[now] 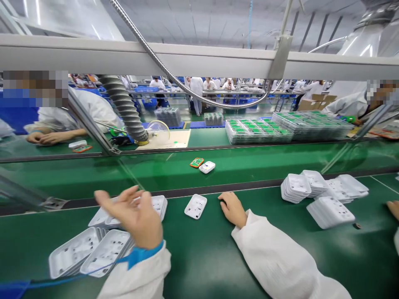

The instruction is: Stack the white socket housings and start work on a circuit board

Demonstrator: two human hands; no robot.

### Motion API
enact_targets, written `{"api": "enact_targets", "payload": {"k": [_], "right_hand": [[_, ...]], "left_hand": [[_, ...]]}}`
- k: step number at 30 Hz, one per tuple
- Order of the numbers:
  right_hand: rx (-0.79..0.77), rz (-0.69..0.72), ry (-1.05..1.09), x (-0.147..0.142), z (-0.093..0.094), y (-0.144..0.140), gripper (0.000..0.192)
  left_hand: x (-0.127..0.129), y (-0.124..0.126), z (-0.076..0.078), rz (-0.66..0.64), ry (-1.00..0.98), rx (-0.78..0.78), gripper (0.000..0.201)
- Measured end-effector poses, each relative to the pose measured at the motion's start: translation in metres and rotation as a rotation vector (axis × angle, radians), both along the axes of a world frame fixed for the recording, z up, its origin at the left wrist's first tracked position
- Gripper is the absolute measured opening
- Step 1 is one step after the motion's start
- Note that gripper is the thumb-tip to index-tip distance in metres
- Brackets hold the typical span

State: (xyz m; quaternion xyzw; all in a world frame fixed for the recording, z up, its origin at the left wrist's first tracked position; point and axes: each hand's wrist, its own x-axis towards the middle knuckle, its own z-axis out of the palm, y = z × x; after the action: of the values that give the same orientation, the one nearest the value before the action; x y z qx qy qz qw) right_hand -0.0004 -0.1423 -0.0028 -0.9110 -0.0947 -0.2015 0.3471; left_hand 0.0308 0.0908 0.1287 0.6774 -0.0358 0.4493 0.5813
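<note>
white casings [76, 251] stacked by the open, empty left hand [137, 216] could topple if it brushes them, while the right hand [232, 209] rests loosely open.

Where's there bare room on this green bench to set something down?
One bare patch of bench lies between the left sleeve and right sleeve, nearer than the lone shell; another, between the right hand and right stacks. It's crowded near the left hand, by the left stacks, and among the right stacks.

Bare hands [232, 209], loose white sleeves [277, 249], blue wristband [144, 253], blue cord [52, 283]
</note>
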Motion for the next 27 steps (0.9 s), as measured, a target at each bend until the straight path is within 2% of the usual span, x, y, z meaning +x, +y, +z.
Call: {"api": "enact_targets", "payload": {"k": [2,3,5,7,10,12,14,17,23,27], "right_hand": [[-0.015,-0.001,0.01,0.0,0.0,0.0,0.021],[-0.023,-0.003,0.017,0.001,0.0,0.001,0.021],[-0.034,-0.013,0.026,0.002,0.0,0.001,0.021],[-0.038,-0.019,0.027,0.002,-0.001,0.001,0.022],[-0.022,-0.03,0.021,0.002,-0.001,0.001,0.022],[0.007,-0.033,0.014,0.0,0.002,0.0,0.024],[0.042,-0.036,0.004,-0.002,0.006,-0.001,0.027],[0.075,-0.035,0.002,-0.004,0.009,-0.001,0.029],[0.11,-0.104,0.13,0.001,0.002,0.0,0.044],[-0.004,-0.022,0.112,0.003,-0.001,-0.001,0.026]], "left_hand": [[0.0,0.001,0.007,0.005,-0.006,0.012,0.057],[-0.002,-0.006,0.002,-0.038,0.034,0.082,0.046],[-0.009,-0.033,-0.022,-0.187,0.13,0.328,0.033],[-0.019,-0.066,-0.055,-0.354,0.131,0.619,0.03],[-0.036,-0.103,-0.098,-0.526,0.142,0.877,0.038],[-0.047,-0.113,-0.114,-0.614,0.183,0.971,0.049],[-0.054,-0.114,-0.118,-0.655,0.233,1.016,0.053],[-0.056,-0.111,-0.116,-0.686,0.278,1.04,0.051],[-0.049,-0.108,-0.121,-0.708,0.337,1.004,0.057],[-0.048,-0.106,-0.124,-0.734,0.321,1.009,0.06]]}}
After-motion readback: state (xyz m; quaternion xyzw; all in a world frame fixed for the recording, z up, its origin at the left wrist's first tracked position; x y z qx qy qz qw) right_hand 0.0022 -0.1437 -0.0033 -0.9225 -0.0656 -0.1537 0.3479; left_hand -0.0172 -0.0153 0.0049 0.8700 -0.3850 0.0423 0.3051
